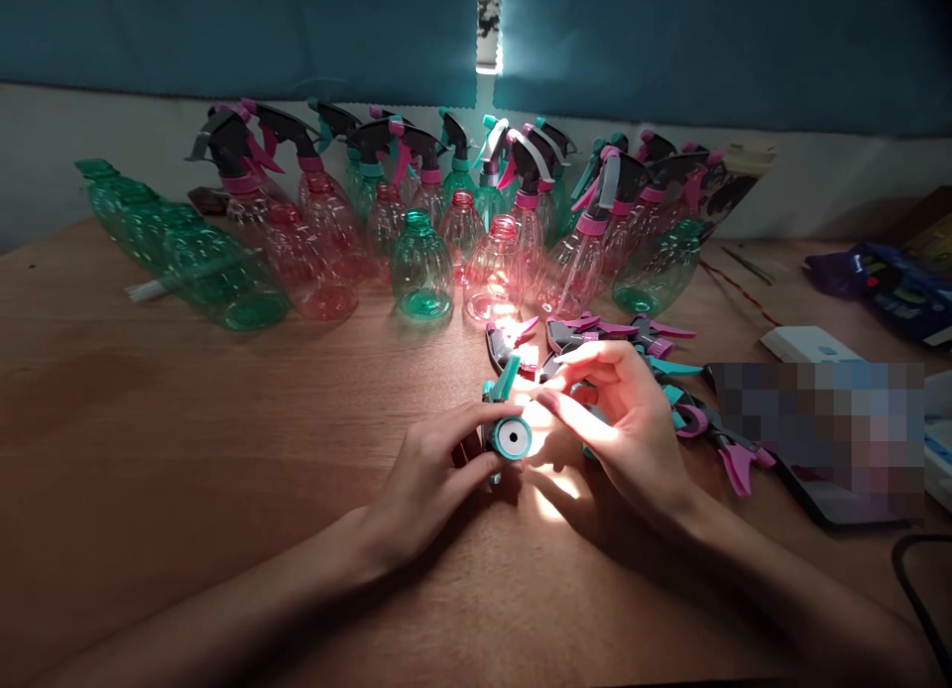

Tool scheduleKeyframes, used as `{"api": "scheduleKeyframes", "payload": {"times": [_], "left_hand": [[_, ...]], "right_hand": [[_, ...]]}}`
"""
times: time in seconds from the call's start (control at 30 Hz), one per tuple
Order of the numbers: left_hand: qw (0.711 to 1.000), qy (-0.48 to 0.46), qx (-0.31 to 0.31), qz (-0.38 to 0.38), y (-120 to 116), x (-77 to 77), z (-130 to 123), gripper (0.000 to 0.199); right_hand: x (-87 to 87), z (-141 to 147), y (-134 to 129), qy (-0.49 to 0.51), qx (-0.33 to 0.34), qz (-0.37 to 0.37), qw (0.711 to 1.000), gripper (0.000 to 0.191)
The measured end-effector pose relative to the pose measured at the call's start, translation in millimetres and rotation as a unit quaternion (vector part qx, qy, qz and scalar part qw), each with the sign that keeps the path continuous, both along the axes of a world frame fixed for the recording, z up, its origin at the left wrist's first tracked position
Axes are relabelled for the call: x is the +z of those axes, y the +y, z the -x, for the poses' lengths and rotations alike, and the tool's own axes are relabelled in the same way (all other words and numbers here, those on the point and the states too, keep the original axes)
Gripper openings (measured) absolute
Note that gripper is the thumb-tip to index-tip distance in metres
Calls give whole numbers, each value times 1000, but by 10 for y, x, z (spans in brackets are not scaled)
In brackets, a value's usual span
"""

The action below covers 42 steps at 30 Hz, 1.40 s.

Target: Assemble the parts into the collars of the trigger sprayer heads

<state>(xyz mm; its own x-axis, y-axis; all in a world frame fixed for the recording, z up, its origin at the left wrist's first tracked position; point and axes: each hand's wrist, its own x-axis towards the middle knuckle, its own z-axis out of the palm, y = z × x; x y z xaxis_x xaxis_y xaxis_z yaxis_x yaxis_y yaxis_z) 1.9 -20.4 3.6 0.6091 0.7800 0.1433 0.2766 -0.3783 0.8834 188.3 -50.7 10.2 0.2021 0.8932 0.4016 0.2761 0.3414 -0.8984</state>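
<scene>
My left hand grips a teal and black trigger spray head. The cap end faces me, showing a white disc with a dark hole at its centre. Close by on the right, my right hand has its thumb and fingertips pressed together. Whatever may be in that pinch is too small and brightly lit to make out. Beyond my hands lie several loose pink and black spray heads, with teal ones among them, partly covered by my right hand.
Clear pink bottles and green bottles stand across the back, several with spray heads fitted. More green bottles lean at the left. A dark flat device, a white box and a black cable are on the right.
</scene>
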Motion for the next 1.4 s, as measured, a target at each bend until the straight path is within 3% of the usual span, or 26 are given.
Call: {"api": "scheduleKeyframes", "payload": {"times": [0.13,0.23,0.63,0.9,1.2,1.4], "left_hand": [[999,-2,-7,-50,31,-10,17,39],[994,16,-2,-107,65,-26,51,41],[978,42,-47,-197,81,-76,68,39],[978,45,-54,-198,74,-42,64,36],[987,51,-45,-149,70,-35,45,38],[988,58,-49,-135,62,-77,37,35]], "right_hand": [[48,-24,-32,-49,99,11,994,38],[32,-32,-69,-121,138,-5,983,45],[15,-49,-58,-269,177,-28,947,50],[16,-34,-73,-255,180,-12,950,59],[10,-42,-64,-241,180,33,953,60],[-30,-33,-61,-241,171,8,955,60]]}}
